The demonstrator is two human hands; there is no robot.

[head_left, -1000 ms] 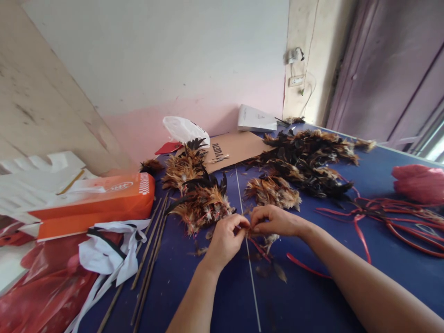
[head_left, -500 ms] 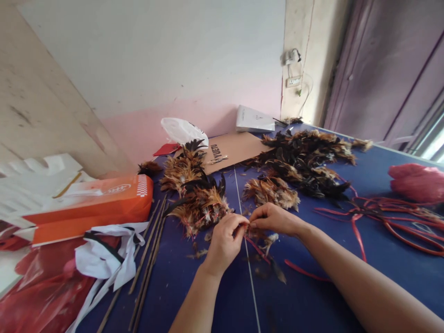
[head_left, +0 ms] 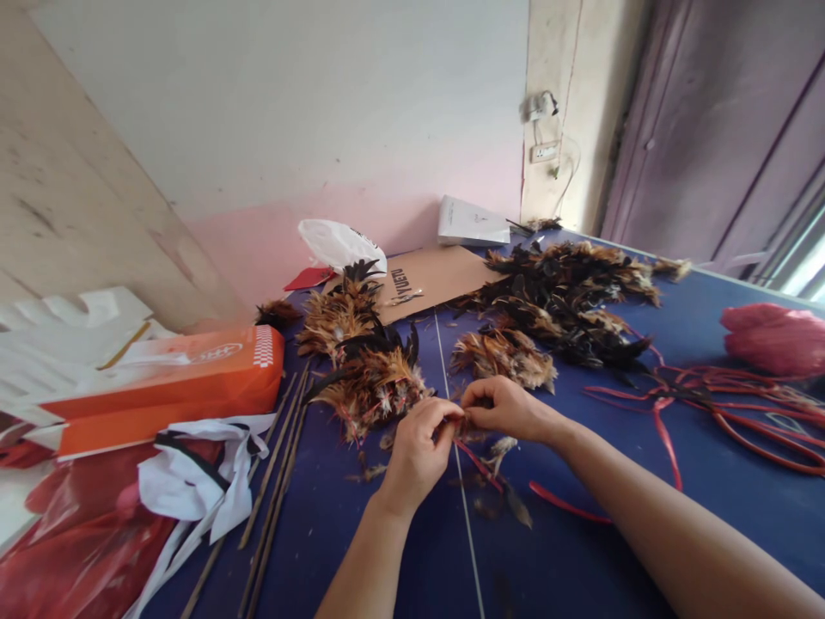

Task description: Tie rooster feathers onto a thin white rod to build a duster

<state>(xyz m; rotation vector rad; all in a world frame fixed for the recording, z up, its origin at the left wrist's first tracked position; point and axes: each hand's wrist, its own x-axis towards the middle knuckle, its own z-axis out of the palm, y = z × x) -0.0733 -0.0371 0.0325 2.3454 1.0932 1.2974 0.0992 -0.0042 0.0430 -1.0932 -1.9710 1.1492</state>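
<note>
My left hand (head_left: 418,447) is closed in a pinch at the middle of the blue table, beside the white line. My right hand (head_left: 512,411) pinches at the same spot, its fingertips almost touching those of the left. A thin red string (head_left: 477,462) comes out below the fingers; its end between them is mostly hidden. Loose feathers (head_left: 516,505) lie just under the hands. Close by on the left is a bundle of brown and black feathers (head_left: 374,383), with bits of red string on it. Another brown feather bundle (head_left: 503,357) lies just beyond my right hand.
A large feather pile (head_left: 567,288) lies at the back right, near a flat cardboard sheet (head_left: 438,271). Red strips (head_left: 702,395) and a pink-red bag (head_left: 773,340) are on the right. On the left are thin sticks (head_left: 274,499), an orange bag (head_left: 174,387) and white cloth straps (head_left: 193,481).
My right hand's fingers have shifted slightly and bent more at the pinch. The left hand stays almost in place, and the feathers and string look the same.
</note>
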